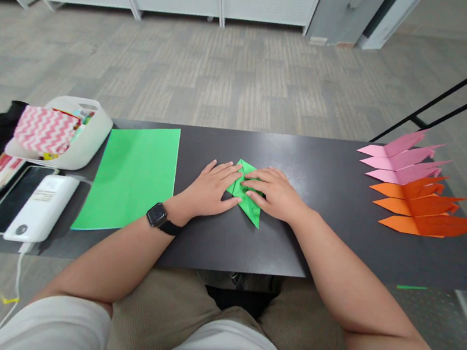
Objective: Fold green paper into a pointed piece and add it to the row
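A folded piece of green origami paper (250, 205) lies flat on the dark table, its pointed tip toward me. My left hand (214, 190) rests on its left edge, fingers stretched out and flat. From the other side, my right hand (273, 193) presses on the paper with its fingers extended across the middle. Part of the folded paper is hidden under the fingers of both hands. To the left of my left wrist lies a stack of green paper sheets (137, 175).
Several folded pink paper cranes (400, 156) and orange paper cranes (421, 209) stand in a row at the table's right end. On the left are a white basket (93, 145) with a pink zigzag pouch (47, 129), a phone (14, 201) and a cabled white power bank (42, 208).
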### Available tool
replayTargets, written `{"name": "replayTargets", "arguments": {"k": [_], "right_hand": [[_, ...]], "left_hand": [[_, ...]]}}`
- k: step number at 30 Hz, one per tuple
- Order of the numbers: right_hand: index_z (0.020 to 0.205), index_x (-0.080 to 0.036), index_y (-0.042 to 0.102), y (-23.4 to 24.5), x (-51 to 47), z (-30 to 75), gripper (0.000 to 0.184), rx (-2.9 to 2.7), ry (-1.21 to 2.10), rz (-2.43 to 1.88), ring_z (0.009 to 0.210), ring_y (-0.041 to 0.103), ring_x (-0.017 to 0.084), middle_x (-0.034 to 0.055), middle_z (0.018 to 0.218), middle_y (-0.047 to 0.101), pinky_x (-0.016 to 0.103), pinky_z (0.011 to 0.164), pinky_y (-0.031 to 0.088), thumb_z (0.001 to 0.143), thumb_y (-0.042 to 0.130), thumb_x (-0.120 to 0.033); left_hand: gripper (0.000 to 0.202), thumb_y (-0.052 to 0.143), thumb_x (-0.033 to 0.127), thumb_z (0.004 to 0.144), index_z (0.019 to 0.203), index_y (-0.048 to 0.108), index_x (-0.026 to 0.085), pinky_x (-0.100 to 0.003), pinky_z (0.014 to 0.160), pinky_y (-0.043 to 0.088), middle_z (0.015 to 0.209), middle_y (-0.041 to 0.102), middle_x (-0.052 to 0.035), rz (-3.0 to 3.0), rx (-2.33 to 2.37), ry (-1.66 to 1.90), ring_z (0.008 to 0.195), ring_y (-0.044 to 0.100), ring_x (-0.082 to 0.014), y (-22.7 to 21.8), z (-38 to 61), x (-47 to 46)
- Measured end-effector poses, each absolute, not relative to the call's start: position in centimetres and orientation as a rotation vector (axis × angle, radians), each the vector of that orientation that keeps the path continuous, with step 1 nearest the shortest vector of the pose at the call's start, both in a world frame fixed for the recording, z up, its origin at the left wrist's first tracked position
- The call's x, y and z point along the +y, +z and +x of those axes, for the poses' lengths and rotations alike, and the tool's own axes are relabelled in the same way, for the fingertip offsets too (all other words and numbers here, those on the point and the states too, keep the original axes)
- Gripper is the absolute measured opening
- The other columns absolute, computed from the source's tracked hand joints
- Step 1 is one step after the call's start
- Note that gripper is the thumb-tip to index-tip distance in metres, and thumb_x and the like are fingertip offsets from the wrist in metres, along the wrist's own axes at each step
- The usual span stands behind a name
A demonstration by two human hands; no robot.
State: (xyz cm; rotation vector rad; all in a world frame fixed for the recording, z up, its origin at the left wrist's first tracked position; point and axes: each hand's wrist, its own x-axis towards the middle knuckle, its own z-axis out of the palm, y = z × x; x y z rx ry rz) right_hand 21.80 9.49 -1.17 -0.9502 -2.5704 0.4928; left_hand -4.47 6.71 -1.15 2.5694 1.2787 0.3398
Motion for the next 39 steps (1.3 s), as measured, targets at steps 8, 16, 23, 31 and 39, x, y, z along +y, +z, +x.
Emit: {"name": "replayTargets", "arguments": {"k": [8, 16, 23, 31, 39], "right_hand": [[0.122, -0.029, 0.082, -1.6, 9.8, 21.3, 0.024, -2.518, 0.345, -1.027, 0.122, 0.066, 0.031, 0.0076, 0.131, 0.077, 0.053, 0.110, 0.045, 0.105, 0.066, -0.035], [0.131, -0.030, 0.080, -1.8, 9.9, 21.8, 0.037, -2.488, 0.269, -1.134, 0.119, 0.064, 0.031, 0.0079, 0.134, 0.076, 0.052, 0.104, 0.047, 0.107, 0.053, -0.021], [0.139, -0.030, 0.076, -1.8, 9.5, 21.7, 0.046, -2.525, 0.233, -1.167, 0.124, 0.060, 0.031, 0.0084, 0.141, 0.073, 0.052, 0.104, 0.045, 0.103, 0.053, -0.012], [0.137, -0.028, 0.076, -1.7, 9.6, 21.7, 0.047, -2.506, 0.275, -1.172, 0.127, 0.062, 0.032, 0.0089, 0.140, 0.073, 0.052, 0.106, 0.046, 0.100, 0.054, -0.010], [0.143, -0.030, 0.073, -1.9, 9.6, 21.8, 0.051, -2.480, 0.249, -1.185, 0.128, 0.063, 0.031, 0.0106, 0.140, 0.072, 0.051, 0.107, 0.047, 0.099, 0.054, -0.010]], "left_hand": [[0.069, 0.064, 0.053, 0.103, 0.162, 0.051, 0.018, -0.062, 0.138, 0.021, 0.175, 0.044, -0.0159, 2.577, 1.282, 0.448, 0.164, 0.038, -0.0362, -0.3, -3.8, 6.0], [0.048, 0.059, 0.036, 0.108, 0.152, 0.060, 0.016, -0.056, 0.135, 0.034, 0.159, 0.063, -0.0145, 2.615, 1.164, 0.396, 0.148, 0.058, -0.0294, 0.5, -3.8, 4.6], [0.048, 0.059, 0.040, 0.109, 0.151, 0.065, 0.017, -0.061, 0.132, 0.038, 0.164, 0.058, -0.0165, 2.690, 1.244, 0.244, 0.148, 0.057, -0.0347, 0.5, -3.9, 3.3], [0.051, 0.056, 0.046, 0.111, 0.157, 0.061, 0.022, -0.063, 0.132, 0.035, 0.168, 0.055, -0.0110, 2.708, 1.265, 0.145, 0.153, 0.053, -0.0343, 0.9, -3.8, 2.9], [0.046, 0.056, 0.045, 0.111, 0.153, 0.065, 0.027, -0.065, 0.131, 0.033, 0.165, 0.058, -0.0087, 2.740, 1.243, 0.154, 0.152, 0.053, -0.0351, 1.1, -3.7, 2.7]]}}
